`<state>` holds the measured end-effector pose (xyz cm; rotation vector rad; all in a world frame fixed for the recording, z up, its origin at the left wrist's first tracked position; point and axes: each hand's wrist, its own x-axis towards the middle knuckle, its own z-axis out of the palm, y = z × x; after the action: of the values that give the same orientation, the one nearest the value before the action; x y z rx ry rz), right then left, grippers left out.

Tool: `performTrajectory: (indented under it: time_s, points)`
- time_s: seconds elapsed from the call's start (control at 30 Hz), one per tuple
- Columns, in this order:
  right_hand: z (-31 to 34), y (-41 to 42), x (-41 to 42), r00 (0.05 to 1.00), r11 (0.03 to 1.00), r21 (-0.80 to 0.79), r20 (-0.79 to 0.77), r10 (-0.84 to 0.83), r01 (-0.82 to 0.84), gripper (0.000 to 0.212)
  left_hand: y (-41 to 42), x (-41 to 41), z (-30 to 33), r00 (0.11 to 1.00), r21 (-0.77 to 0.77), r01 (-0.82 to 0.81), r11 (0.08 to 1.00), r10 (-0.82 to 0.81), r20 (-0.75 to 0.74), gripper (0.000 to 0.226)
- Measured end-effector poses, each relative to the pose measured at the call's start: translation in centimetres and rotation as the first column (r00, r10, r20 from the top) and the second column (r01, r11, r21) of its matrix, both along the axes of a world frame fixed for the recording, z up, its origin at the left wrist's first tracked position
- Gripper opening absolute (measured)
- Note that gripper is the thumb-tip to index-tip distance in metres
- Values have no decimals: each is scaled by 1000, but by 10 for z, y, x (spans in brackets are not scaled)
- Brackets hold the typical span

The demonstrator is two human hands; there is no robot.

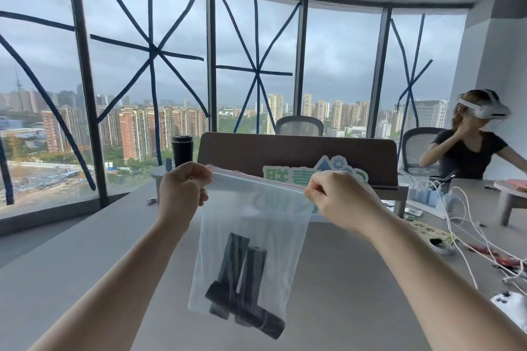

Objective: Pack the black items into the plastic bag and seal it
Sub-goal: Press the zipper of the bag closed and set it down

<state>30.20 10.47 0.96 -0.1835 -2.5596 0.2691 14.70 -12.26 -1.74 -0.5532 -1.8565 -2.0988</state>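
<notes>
A clear plastic zip bag (256, 219) hangs in the air above the grey table, held by its top strip with a red line. My left hand (182, 188) pinches the strip's left end. My right hand (339, 196) pinches its right end. Several black items (242, 282), long blocks and short cylinders, lie bunched at the bottom of the bag. Whether the zip strip is pressed closed along its length I cannot tell.
The grey table (85, 265) spreads below. A black tumbler (182, 149) and a brown divider (296, 151) with a sign stand behind the bag. White cables (467, 225) and small items lie at right. A person wearing a headset (470, 137) sits at far right.
</notes>
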Motion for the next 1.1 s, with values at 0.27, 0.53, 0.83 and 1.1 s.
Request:
performTrajectory:
  time_s: [0.27,0.53,0.83,1.1]
  points:
    - [-27,-6,-106,998,989,-146,-59,-1,-8,30,-12,-65,-28,991,-38,-46,998,50,121,24]
    - [-10,-39,-252,967,958,-264,-250,44,-112,21,-43,-192,-12,986,42,-78,996,71,151,25]
    - [-136,-66,-279,984,880,-455,36,175,-139,23,-85,-224,-129,942,-54,-158,986,167,292,12]
    - [-161,-68,-205,917,789,-578,164,364,-210,4,-111,-158,-195,877,-124,-222,967,253,408,21]
